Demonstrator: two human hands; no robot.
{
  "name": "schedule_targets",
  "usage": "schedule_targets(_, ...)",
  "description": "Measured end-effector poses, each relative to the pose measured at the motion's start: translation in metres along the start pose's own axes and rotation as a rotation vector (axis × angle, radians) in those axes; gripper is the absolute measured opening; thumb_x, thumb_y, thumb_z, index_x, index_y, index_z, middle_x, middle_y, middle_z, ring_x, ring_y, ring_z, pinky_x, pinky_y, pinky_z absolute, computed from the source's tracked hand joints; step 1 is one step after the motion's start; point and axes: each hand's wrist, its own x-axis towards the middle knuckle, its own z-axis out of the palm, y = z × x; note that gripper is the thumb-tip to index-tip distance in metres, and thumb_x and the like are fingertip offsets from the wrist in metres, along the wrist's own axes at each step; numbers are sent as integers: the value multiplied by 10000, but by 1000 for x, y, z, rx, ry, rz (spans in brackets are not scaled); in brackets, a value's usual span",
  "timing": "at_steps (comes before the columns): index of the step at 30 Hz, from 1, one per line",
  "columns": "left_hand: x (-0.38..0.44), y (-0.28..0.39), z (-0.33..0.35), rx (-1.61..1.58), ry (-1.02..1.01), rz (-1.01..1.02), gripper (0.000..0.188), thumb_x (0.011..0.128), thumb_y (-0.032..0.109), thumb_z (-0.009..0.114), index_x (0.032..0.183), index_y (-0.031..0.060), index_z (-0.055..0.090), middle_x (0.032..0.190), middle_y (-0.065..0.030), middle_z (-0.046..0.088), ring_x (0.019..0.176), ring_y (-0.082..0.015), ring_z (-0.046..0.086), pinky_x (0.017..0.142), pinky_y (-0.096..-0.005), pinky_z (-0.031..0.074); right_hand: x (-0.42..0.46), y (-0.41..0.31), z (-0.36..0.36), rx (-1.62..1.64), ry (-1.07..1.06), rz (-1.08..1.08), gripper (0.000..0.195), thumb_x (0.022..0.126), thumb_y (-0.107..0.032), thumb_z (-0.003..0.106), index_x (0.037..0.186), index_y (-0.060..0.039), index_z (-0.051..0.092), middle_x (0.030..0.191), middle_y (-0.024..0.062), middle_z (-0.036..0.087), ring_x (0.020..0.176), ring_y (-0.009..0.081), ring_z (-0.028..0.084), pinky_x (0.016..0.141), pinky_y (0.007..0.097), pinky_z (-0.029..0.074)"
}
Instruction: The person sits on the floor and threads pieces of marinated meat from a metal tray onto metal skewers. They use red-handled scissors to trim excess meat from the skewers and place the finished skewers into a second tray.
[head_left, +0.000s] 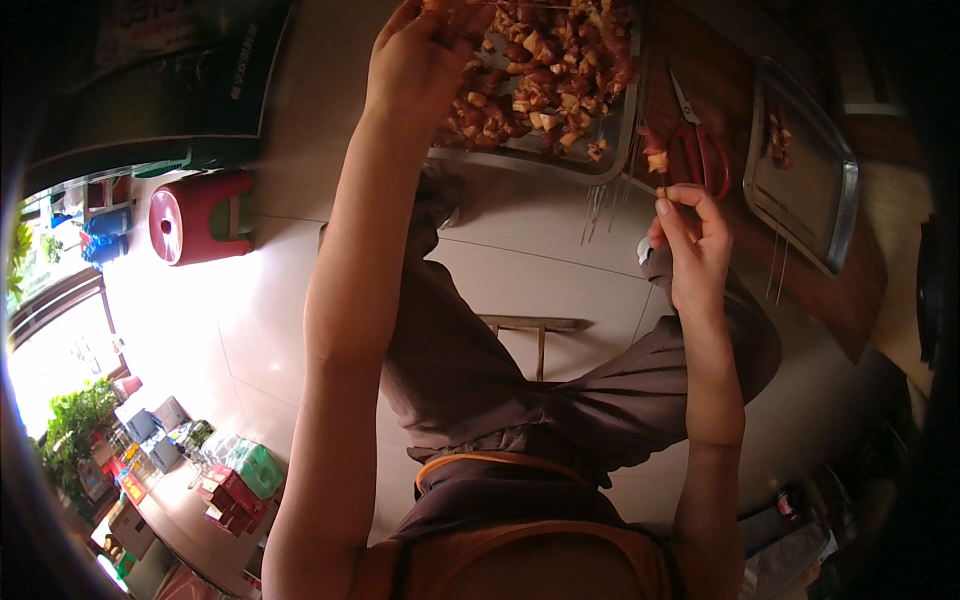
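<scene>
My right hand (694, 232) pinches the lower end of a thin skewer between thumb and forefinger. Several pieces of raw meat (654, 154) are threaded near its upper end. At the top, my left hand (427, 60) reaches over the left side of a metal tray (600, 174) heaped with cut, reddish-brown meat (551, 82). Its fingertips are dark and partly cut off by the frame, so what they hold is unclear. Bare metal skewers (596, 210) stick out from under the tray's near corner. Red-handled scissors (701, 146) lie just beyond my right hand.
A second metal tray (844, 195) on the wooden board (817, 300) holds skewered meat (780, 139), with skewer ends jutting over its near rim. On the tiled floor is a red plastic stool (202, 217). A wooden T-shaped piece (540, 325) shows between my legs. Boxes (232, 495) stand at lower left.
</scene>
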Motion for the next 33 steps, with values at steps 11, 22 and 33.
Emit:
schedule_targets(11, -20, -11, 25, 145, -140, -87, 463, 983, -38, 404, 1426, -49, 269, 1275, -215, 540, 1170, -297, 576, 987, -370, 518, 1, -7, 8, -341, 22, -280, 114, 929, -47, 610, 1027, 11, 610, 859, 17, 575, 678, 64, 513, 610, 191, 403)
schedule_targets(22, -31, -21, 30, 122, -151, -97, 501, 961, -31, 488, 1423, -39, 293, 1167, -198, 612, 1110, -302, 617, 978, -386, 517, 0, -5, 12, -515, 47, -349, 101, 919, -46, 608, 1000, 5, 640, 805, 66, 586, 677, 131, 536, 611, 241, 429)
schedule_targets(33, -36, -32, 27, -43, -85, -186, 481, 930, -97, 409, 1402, -31, 347, 1184, -172, 602, 1147, -278, 597, 976, -377, 520, -5, -2, 21, -458, 33, -353, 127, 928, -61, 607, 1027, 12, 640, 831, 59, 616, 689, 108, 530, 610, 230, 422)
